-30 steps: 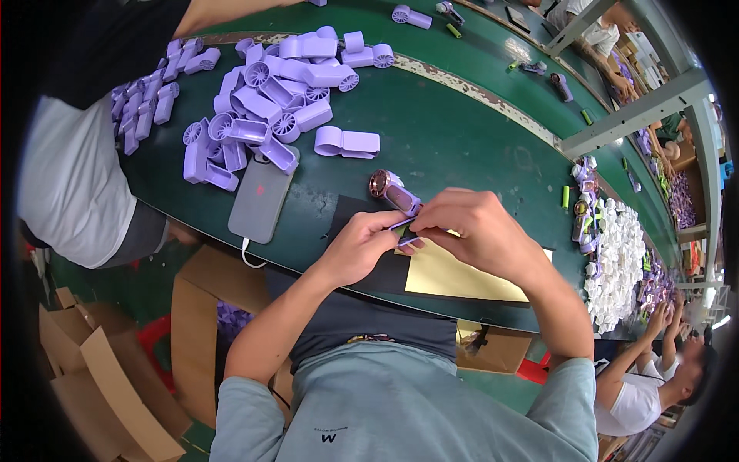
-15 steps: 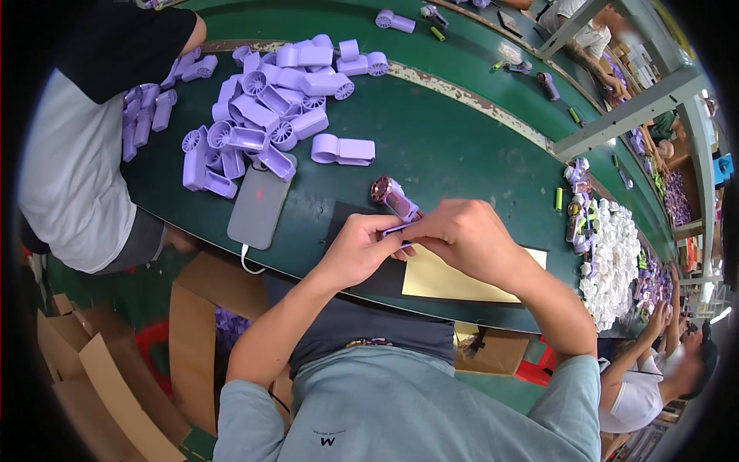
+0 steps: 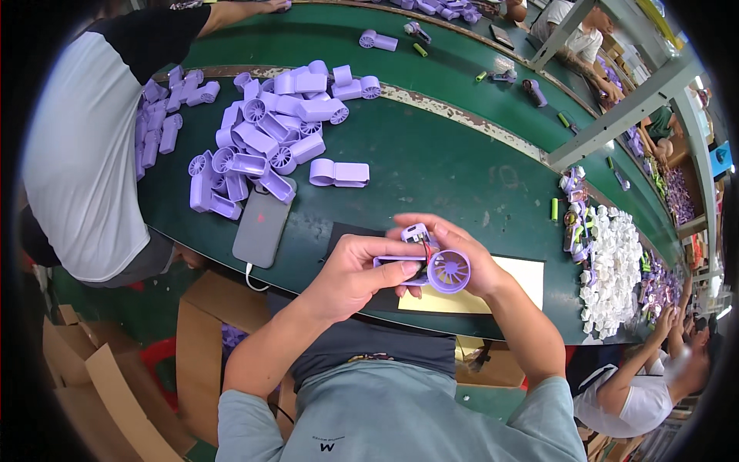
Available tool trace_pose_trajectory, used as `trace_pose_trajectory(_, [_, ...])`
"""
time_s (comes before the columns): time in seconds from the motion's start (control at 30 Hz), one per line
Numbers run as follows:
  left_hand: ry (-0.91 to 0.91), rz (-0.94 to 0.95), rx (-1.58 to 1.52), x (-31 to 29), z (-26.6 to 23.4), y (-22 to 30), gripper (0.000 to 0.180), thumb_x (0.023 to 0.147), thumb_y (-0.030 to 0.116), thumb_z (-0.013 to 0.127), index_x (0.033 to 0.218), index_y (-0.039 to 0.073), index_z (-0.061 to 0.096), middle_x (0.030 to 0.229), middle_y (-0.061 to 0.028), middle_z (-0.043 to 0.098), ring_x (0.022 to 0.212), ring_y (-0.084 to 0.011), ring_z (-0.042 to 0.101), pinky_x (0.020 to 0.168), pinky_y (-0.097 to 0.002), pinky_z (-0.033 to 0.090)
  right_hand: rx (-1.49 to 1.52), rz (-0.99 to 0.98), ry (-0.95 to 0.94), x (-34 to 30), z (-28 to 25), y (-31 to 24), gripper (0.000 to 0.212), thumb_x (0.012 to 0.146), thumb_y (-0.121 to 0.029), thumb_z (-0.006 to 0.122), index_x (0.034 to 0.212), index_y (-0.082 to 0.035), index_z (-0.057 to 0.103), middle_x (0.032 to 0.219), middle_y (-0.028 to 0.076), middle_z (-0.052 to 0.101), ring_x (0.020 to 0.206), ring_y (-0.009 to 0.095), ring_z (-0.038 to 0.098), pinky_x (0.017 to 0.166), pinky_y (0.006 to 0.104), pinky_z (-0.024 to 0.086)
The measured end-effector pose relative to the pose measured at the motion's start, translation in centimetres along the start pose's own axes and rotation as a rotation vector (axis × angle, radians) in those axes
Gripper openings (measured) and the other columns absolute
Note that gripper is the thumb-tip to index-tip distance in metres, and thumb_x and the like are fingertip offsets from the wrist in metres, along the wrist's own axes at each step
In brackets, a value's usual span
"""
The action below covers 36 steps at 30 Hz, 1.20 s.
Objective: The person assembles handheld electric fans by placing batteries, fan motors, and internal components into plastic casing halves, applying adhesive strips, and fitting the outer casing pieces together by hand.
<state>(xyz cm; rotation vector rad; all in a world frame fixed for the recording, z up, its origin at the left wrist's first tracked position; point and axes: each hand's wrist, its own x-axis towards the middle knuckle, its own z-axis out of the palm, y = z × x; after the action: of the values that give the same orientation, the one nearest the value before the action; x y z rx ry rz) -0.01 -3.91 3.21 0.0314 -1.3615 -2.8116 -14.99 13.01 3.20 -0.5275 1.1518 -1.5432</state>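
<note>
Over the left end of the yellow sheet [image 3: 522, 281], a purple fan housing [image 3: 448, 272] is held in both hands. Its long axis is laid roughly parallel to the sheet's long edges, with the handle toward the sheet's left end and the spoked ring toward its right. The handle is clamped by the left hand [image 3: 346, 271], thumb pressed across its open side. The ring is set against the right hand [image 3: 479, 266], which is the nearer one to it. Beyond the handle, away from the sheet, a small purple end piece [image 3: 416, 232] is backed by the right fingers, and red and dark wires [image 3: 426, 248] are run from it toward the housing. Whether those fingers are closed on it cannot be told, since the right thumb is hidden. The handle's inside is mostly covered, and the wires' far ends cannot be made out.
</note>
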Motion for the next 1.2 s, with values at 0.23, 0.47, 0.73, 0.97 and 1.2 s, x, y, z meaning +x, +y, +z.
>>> trace_pose_trajectory(0.23, [0.084,-0.074,0.240,-0.3,-0.8,0.1,0.030,0.103,0.006,0.064,0.130,-0.006,0.069,0.103,-0.0094,0.073,0.083,-0.0139,0.071,0.071,-0.0265,0.056,-0.395,-0.233,0.207,-1.3,-2.2,-1.4,0.037,0.105,-0.022,0.064,0.133,0.001,0.064,0.119,0.009,0.070,0.108,0.016,0.066,0.100,0.0341,0.051])
trace_pose_trajectory(0.47, [0.037,-0.107,0.343,-1.1,0.3,-1.3,0.043,0.099,0.013,0.074,0.133,-0.004,0.054,0.120,-0.0102,0.062,0.097,-0.0114,0.066,0.074,-0.0279,0.057,-1.003,-0.533,0.265,-3.2,-0.7,-4.7,0.029,0.086,-0.010,0.083,0.112,0.000,0.075,0.116,0.015,0.073,0.106,0.024,0.067,0.094,0.0347,0.053])
trace_pose_trajectory(0.73, [0.155,0.016,0.280,0.4,0.4,-3.4,0.035,0.093,0.010,0.080,0.114,-0.001,0.055,0.098,-0.0087,0.068,0.075,-0.0087,0.067,0.062,-0.0253,0.058,-1.028,-0.608,0.272,-2.7,0.1,-2.8,0.026,0.082,-0.014,0.087,0.104,-0.004,0.078,0.109,0.011,0.077,0.098,0.026,0.070,0.086,0.0367,0.055])
trace_pose_trajectory(0.97, [0.214,0.041,0.259,-0.1,1.1,-3.5,0.037,0.091,0.000,0.079,0.120,-0.001,0.055,0.105,-0.0114,0.069,0.081,-0.0125,0.070,0.067,-0.0280,0.061,-1.045,-0.604,0.246,-3.0,0.1,-2.3,0.030,0.081,-0.013,0.087,0.108,-0.003,0.078,0.112,0.012,0.076,0.099,0.027,0.070,0.087,0.0368,0.055])
trace_pose_trajectory(1.2, [0.126,0.001,0.242,-0.2,0.5,-3.6,0.043,0.092,0.003,0.079,0.125,-0.005,0.054,0.111,-0.0119,0.068,0.086,-0.0123,0.070,0.071,-0.0274,0.062,-0.890,-0.550,0.231,-3.1,-0.8,-1.5,0.029,0.080,-0.013,0.089,0.106,-0.003,0.080,0.111,0.013,0.077,0.095,0.026,0.071,0.087,0.0368,0.056])
